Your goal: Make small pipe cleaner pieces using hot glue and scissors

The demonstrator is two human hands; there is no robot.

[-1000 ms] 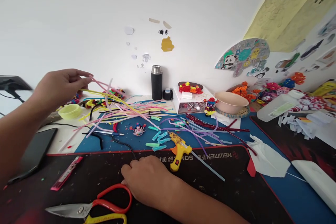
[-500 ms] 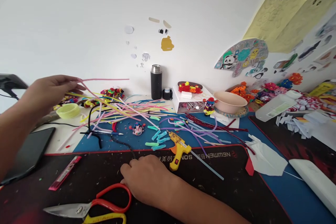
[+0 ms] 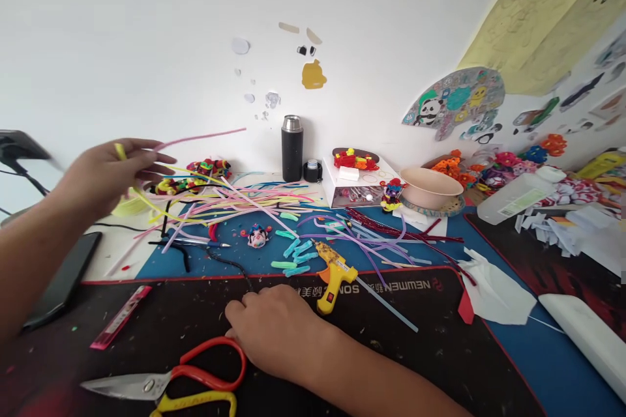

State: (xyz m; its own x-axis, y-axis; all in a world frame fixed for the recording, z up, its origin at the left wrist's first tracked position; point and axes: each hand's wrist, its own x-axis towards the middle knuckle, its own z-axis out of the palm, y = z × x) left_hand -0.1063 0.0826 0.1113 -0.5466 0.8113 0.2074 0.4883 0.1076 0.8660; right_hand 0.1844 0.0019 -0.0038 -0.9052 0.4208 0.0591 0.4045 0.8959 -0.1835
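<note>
My left hand (image 3: 105, 172) is raised over the left side of the desk, fingers pinched on a pink pipe cleaner (image 3: 203, 138) that sticks out to the right, with a yellow one (image 3: 147, 199) also running through the fingers. Below it lies a loose heap of coloured pipe cleaners (image 3: 244, 205). My right hand (image 3: 274, 332) rests palm down on the black desk mat (image 3: 391, 365), its fingers curled, beside the red and yellow handles of the scissors (image 3: 171, 381). A yellow glue gun (image 3: 332, 277) lies just beyond that hand.
A black flask (image 3: 292, 148), a white box (image 3: 359, 186) and a beige bowl (image 3: 430, 189) stand along the wall. A dark phone (image 3: 61, 283) and a pink blade case (image 3: 121, 316) lie at left. Cut paper (image 3: 499, 293) and craft clutter fill the right.
My left hand has lifted the pink pipe cleaner out of the heap, so it now points free to the right, and a yellow one came up with it. My right hand stayed put.
</note>
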